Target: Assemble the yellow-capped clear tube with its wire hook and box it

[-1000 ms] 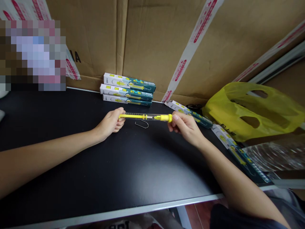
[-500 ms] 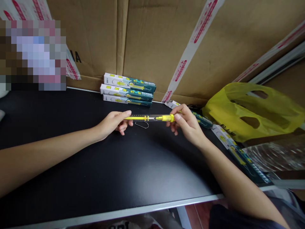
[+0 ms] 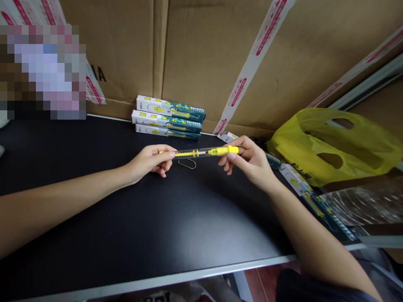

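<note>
A tubular spring scale (image 3: 203,152), with a clear barrel and yellow parts inside, is held nearly level above the dark table. My left hand (image 3: 153,160) is closed round its left end, thumb on top. At the other end, the fingers of my right hand (image 3: 248,157) pinch the yellow cap (image 3: 231,149). Below the barrel, a bent metal wire hook (image 3: 187,163) lies on the tabletop, touched by neither hand.
Several printed spring scale boxes (image 3: 168,118) are stacked against the cardboard at the back. Another box (image 3: 315,201) lies along the right side. Beside it are a yellow plastic bag (image 3: 330,147) and clear plastic wrapping (image 3: 365,205). The table's pale front edge (image 3: 176,279) runs below.
The spring scale has shifted slightly right, and its right end has risen a little. More of the yellow cap shows at my right fingers. The wire hook has stayed put.
</note>
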The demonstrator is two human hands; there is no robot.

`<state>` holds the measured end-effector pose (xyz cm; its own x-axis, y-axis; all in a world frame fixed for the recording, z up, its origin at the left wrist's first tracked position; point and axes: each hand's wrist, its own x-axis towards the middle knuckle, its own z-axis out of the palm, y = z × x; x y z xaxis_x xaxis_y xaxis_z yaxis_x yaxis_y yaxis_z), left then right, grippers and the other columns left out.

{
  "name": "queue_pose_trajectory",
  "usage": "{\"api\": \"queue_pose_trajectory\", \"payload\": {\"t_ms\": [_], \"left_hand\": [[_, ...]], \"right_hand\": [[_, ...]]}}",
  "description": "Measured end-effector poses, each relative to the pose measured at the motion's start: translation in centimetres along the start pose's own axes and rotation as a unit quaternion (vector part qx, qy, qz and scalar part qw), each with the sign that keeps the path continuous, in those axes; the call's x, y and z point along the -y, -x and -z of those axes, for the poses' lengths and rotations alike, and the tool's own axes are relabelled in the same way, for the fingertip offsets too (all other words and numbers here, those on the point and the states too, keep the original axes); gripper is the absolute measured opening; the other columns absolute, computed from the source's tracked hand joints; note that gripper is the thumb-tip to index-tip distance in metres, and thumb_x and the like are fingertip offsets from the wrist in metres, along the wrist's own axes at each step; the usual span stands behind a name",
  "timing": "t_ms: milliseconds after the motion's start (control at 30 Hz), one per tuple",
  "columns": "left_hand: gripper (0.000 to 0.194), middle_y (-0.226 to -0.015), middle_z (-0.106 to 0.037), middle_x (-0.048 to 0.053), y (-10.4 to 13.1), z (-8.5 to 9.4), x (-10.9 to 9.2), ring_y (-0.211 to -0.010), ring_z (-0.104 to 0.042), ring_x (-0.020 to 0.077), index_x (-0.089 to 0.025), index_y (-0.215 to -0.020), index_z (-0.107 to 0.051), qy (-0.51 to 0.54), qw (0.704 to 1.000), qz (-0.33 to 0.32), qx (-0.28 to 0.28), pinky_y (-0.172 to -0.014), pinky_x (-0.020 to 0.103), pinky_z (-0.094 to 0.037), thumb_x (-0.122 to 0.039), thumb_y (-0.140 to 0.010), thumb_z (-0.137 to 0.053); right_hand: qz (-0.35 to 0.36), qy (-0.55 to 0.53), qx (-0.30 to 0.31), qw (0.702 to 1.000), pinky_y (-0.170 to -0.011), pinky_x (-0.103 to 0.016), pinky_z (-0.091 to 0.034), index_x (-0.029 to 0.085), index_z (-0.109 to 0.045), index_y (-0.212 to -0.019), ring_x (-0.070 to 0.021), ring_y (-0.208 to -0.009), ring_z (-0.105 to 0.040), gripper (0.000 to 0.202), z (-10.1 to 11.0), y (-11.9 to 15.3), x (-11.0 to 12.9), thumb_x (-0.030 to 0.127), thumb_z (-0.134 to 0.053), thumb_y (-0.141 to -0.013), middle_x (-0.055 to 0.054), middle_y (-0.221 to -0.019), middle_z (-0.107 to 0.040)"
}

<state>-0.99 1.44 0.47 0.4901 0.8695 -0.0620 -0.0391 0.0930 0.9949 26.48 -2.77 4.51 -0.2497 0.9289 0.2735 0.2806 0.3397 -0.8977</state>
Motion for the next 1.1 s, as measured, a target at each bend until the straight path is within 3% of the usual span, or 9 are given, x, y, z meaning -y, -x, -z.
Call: {"api": "queue_pose_trajectory", "payload": {"t_ms": [300, 700, 933, 1100], "left_hand": [[0.034, -0.062, -0.061, 0.001, -0.18, 0.21, 0.26, -0.047, -0.054, 0.0052, -0.012, -0.067, -0.058, -0.056, 0.998, -0.008, 0.019, -0.045, 0.015, -0.043, -0.041, -0.083, -0.063], [0.024, -0.058, -0.063, 0.0, -0.39, 0.13, 0.77, -0.044, -0.053, 0.0057, -0.014, -0.079, -0.061, -0.088, 0.995, -0.027, 0.031, -0.044, 0.015, -0.042, -0.037, -0.084, -0.062], [0.03, -0.056, -0.06, -0.001, -0.35, 0.17, 0.74, -0.044, -0.052, 0.0062, -0.014, -0.078, -0.058, -0.083, 0.995, -0.027, 0.038, -0.045, 0.017, -0.045, -0.042, -0.087, -0.058], [0.033, -0.058, -0.061, -0.001, -0.39, 0.23, 0.92, -0.044, -0.052, 0.0052, -0.014, -0.076, -0.056, -0.076, 0.995, -0.036, 0.045, -0.045, 0.016, -0.045, -0.044, -0.088, -0.057]], "right_hand": [[0.007, 0.001, -0.001, 1.0, -0.048, -0.023, -0.053, 0.019, -0.056, -0.097, -0.0103, -0.055, -0.062, 0.031, 0.2, 0.01, -0.03, 0.04, -0.073, -0.081, -0.002, -0.076, -0.071], [0.007, -0.005, -0.015, 1.0, -0.045, -0.024, -0.052, 0.02, -0.056, -0.09, -0.0106, -0.052, -0.061, 0.032, -0.04, -0.11, -0.19, 0.042, -0.075, -0.078, -0.001, -0.072, -0.07], [0.031, 0.027, -0.008, 0.999, -0.048, -0.023, -0.055, 0.02, -0.058, -0.107, -0.0105, -0.058, -0.062, 0.037, 0.18, 0.02, 0.18, 0.038, -0.076, -0.079, -0.002, -0.082, -0.069], [0.004, -0.012, 0.004, 1.0, -0.045, -0.022, -0.054, 0.021, -0.053, -0.11, -0.0108, -0.057, -0.062, 0.039, 0.21, -0.05, -0.04, 0.047, -0.066, -0.085, -0.001, -0.081, -0.068]]}}
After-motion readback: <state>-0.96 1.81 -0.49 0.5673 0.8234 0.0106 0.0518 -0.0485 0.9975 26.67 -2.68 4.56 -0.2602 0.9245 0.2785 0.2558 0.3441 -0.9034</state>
